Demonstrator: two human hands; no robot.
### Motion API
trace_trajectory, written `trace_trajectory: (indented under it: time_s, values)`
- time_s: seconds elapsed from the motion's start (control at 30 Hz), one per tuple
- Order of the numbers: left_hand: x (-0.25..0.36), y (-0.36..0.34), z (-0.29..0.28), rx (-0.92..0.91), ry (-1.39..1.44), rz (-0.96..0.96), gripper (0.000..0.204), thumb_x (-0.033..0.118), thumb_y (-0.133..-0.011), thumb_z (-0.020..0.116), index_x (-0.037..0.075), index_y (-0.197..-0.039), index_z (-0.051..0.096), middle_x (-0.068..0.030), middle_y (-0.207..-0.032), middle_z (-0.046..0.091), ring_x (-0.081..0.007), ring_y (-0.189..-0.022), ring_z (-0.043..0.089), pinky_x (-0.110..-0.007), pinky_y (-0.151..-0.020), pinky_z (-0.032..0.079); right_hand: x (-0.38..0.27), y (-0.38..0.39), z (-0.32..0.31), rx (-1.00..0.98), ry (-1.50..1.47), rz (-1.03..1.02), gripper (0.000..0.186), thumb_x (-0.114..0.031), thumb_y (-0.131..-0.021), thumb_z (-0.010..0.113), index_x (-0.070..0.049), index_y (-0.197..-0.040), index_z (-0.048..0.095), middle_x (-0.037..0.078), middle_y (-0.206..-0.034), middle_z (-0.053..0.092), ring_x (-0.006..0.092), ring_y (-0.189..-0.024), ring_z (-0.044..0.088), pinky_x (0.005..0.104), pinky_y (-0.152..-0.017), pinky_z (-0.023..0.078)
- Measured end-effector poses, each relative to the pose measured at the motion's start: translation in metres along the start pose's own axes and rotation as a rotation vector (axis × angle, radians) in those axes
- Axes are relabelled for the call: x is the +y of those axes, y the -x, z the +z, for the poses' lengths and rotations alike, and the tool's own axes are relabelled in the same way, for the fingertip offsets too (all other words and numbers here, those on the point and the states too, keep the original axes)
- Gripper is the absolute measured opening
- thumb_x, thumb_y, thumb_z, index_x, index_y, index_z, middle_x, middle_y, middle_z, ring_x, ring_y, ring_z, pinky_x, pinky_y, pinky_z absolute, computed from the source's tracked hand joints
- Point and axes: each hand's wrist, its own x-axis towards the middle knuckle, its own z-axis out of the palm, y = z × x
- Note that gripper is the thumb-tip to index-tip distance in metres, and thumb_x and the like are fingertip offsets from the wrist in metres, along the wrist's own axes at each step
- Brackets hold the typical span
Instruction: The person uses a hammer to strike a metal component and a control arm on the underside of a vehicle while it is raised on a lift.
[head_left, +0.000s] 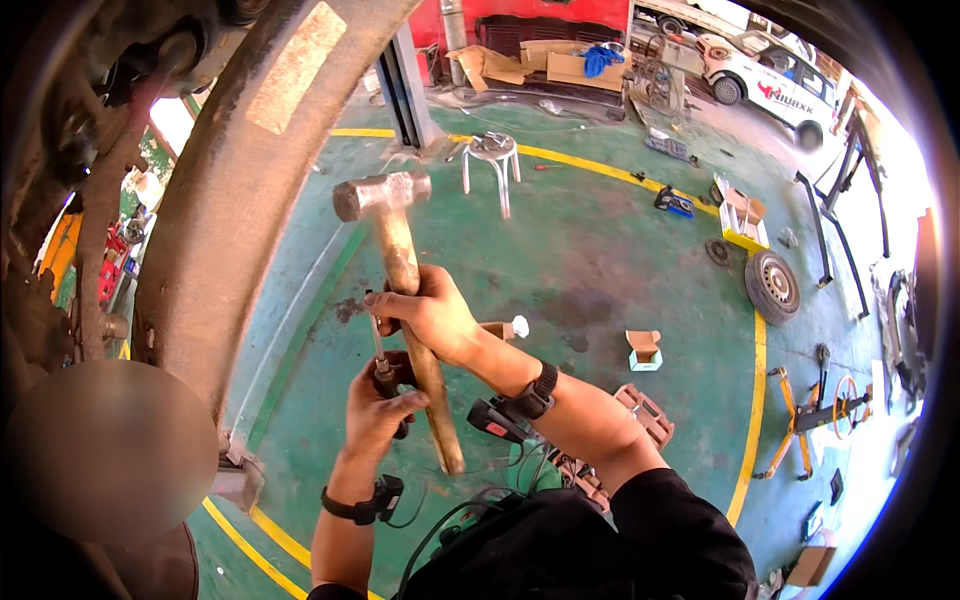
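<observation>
My right hand (440, 315) is closed around the wooden handle of a sledgehammer (402, 258), below its worn steel head. The hammer stands nearly upright, head up, its handle end hanging past my wrists. Just below, my left hand (370, 415) is wrapped round the dark handle of a screwdriver-like tool (384, 372). Its thin metal shaft points up toward my right thumb and fingers; I cannot tell whether they touch it. To the left rises a large, rusty curved metal part (225, 200), apart from both hands.
A round metal stool (491, 148) with items on it stands ahead, near a lift post (405, 95). On the green floor are a small open box (645, 352), a wheel (772, 285), a yellow-legged stand (795, 425) and a brown tool case (645, 412). A blurred patch covers the lower left.
</observation>
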Motion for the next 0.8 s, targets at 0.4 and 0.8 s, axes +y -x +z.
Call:
trace_trajectory:
  time_s: [0.4, 0.8]
  values:
    - [-0.033, 0.004, -0.004, -0.049, 0.603, -0.312, 0.036, 0.025, -0.078, 0.066, -0.003, -0.098, 0.054, -0.0057, -0.069, 0.055, -0.0133, -0.061, 0.053, -0.025, -0.053, 0.047, -0.167, 0.031, -0.034, 0.348, 0.838, -0.427, 0.052, -0.047, -0.099, 0.046, -0.006, -0.071, 0.059, -0.001, -0.057, 0.049, 0.0102, -0.050, 0.044, 0.0290, -0.049, 0.038]
    - [-0.192, 0.091, -0.092, 0.504, 0.935, -0.758, 0.020, 0.019, -0.074, 0.068, 0.003, -0.074, 0.055, -0.0061, -0.063, 0.055, -0.0173, -0.051, 0.052, -0.026, -0.049, 0.049, -0.302, -0.003, 0.012, -0.055, 1.180, -0.600, 0.031, -0.026, -0.100, 0.047, 0.000, -0.096, 0.062, 0.005, -0.074, 0.058, 0.0103, -0.064, 0.051, 0.0269, -0.056, 0.043]
